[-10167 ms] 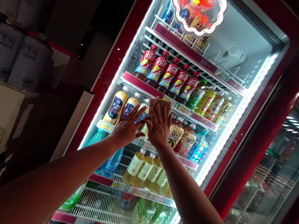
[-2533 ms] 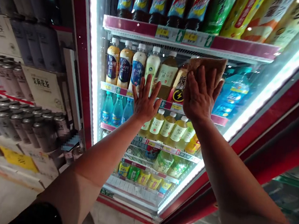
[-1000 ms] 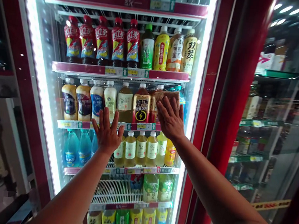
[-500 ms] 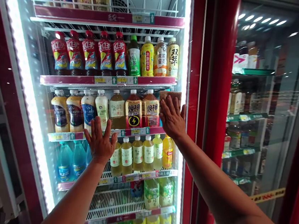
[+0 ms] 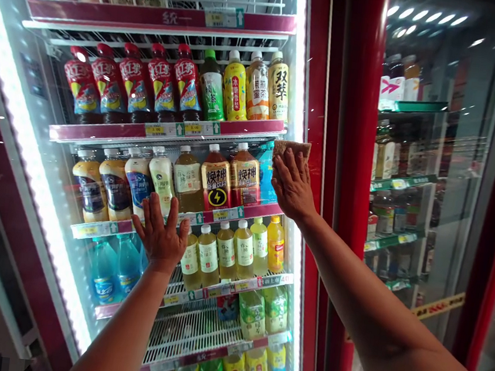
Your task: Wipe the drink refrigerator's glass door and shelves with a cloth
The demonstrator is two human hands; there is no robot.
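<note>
My right hand (image 5: 294,184) presses a folded brown cloth (image 5: 293,147) flat against the glass near the right edge of a lit drinks fridge, fingers spread over it. Behind that hand, partly hidden, stands a blue bottle or pack (image 5: 267,173). My left hand (image 5: 163,233) lies open on the glass lower down and to the left, holding nothing. It covers part of the third shelf's price strip and the blue bottles (image 5: 103,270) below. The bottles with black lettering (image 5: 216,179) stand behind the glass between my hands.
Red-capped tea bottles (image 5: 128,81) line the shelf above. Several pale green bottles (image 5: 208,252) stand below. A red frame (image 5: 351,161) separates this fridge from a second glass-fronted fridge (image 5: 407,184) on the right. A bright light strip (image 5: 41,187) runs down the left side.
My right hand and the cloth have slid slightly right and up across the glass, uncovering more of the blue item. My left hand stays in about the same place. The view has shifted a little.
</note>
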